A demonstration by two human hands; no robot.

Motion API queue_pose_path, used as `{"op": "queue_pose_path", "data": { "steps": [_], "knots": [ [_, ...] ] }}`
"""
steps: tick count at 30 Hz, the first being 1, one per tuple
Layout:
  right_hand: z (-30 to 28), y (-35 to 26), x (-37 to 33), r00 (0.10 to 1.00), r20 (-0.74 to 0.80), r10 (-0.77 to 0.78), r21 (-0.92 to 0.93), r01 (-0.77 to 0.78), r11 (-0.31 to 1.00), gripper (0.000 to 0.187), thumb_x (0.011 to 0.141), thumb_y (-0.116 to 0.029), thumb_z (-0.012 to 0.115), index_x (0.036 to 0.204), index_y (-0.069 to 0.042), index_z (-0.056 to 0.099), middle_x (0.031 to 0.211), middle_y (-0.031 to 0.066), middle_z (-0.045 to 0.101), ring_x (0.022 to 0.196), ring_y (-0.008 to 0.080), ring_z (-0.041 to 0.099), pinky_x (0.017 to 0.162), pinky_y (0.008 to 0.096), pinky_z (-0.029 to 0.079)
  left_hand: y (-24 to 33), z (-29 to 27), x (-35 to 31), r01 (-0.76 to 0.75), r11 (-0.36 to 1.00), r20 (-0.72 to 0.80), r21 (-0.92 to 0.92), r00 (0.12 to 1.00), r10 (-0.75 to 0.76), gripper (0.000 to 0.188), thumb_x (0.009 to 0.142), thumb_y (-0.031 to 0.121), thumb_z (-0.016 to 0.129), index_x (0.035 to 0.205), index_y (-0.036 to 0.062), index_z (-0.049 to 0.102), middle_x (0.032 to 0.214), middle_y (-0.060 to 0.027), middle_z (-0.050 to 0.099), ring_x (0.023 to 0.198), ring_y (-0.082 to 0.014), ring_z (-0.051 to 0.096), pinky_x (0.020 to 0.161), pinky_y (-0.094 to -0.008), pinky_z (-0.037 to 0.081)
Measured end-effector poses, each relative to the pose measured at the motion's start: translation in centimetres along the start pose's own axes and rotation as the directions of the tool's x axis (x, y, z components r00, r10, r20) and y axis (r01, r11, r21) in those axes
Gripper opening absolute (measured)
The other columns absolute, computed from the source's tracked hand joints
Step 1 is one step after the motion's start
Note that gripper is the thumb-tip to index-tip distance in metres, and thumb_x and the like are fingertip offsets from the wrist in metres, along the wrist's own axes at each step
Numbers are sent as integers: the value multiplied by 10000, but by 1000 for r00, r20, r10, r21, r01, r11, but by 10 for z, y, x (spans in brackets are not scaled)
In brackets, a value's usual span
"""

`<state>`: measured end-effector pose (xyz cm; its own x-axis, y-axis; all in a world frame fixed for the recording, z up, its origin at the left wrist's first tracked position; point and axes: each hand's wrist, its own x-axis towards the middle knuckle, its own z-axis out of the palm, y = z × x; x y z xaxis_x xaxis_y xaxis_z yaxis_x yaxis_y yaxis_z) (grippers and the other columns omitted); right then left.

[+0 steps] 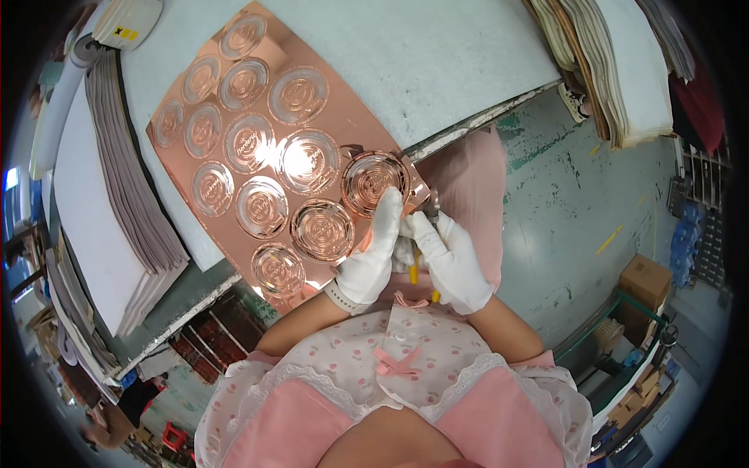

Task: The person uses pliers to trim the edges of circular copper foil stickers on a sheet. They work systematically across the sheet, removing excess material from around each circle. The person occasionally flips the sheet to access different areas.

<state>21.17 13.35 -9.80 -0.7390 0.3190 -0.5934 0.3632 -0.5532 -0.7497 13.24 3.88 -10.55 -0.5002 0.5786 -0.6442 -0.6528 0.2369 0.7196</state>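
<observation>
A shiny copper-coloured sheet [351,129] lies slanted on the table, its near right corner reaching past the table edge. Several round embossed discs [310,160] with raised rings stand out from it. My left hand [373,253], in a white glove, grips the near edge of the sheet beside the disc at that corner, thumb on top and the other fingers hidden beneath. My gloved right hand [452,261] is closed around a yellow-handled hand tool [414,269], snips or pliers. The tool's metal head touches or sits very close to the sheet's corner; its jaws are partly hidden.
Stacked pale sheets [117,210] are on the left of the table, with a white tub [129,23] at the far left. More layered sheets [616,70] hang over an edge at the far right. A cardboard box [646,281] and a green-framed cart [624,351] stand at the right.
</observation>
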Motion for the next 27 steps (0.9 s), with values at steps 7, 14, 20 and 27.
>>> {"op": "queue_pose_path", "data": {
  "steps": [7, 14, 20, 27],
  "knots": [
    [-2, -3, -1, 1000, 24, -12, -1, 12, 1000, 261, 929, -240, 474, 955, 11, 538, 723, 13, 522, 646, 85, 477, 599, 240, 408, -3, 7, 0, -19, 1000, -78, -24, 997, 17, 538, 869, 590, 376, 860, 92, 579, 703, 24, 545, 564, -54, 473, 537, -182, 388],
    [-3, -2, 0, 1000, 1, -1, -20, 1, 1000, 250, 929, -228, 471, 941, 9, 549, 708, 12, 526, 626, 85, 479, 583, 237, 411, 0, 4, 0, 31, 999, -6, 16, 999, -31, 577, 848, 640, 347, 814, 107, 564, 674, 31, 524, 547, -50, 468, 500, -181, 363],
    [-3, -1, 2, 999, -26, -22, -66, 20, 998, 259, 931, -230, 466, 937, 15, 550, 692, 17, 530, 609, 88, 490, 551, 237, 411, 0, 4, -1, 45, 999, 3, 6, 999, -45, 573, 849, 638, 349, 755, 106, 543, 599, 26, 493, 521, -51, 462, 486, -187, 361],
    [-3, -2, 2, 1000, -10, -29, -32, 28, 999, 252, 936, -219, 457, 922, 19, 541, 670, 25, 520, 582, 98, 485, 541, 243, 408, 0, 5, -1, 51, 998, -14, -22, 999, -51, 569, 847, 635, 361, 737, 107, 541, 580, 27, 485, 507, -54, 458, 493, -182, 361]
  ]
}}
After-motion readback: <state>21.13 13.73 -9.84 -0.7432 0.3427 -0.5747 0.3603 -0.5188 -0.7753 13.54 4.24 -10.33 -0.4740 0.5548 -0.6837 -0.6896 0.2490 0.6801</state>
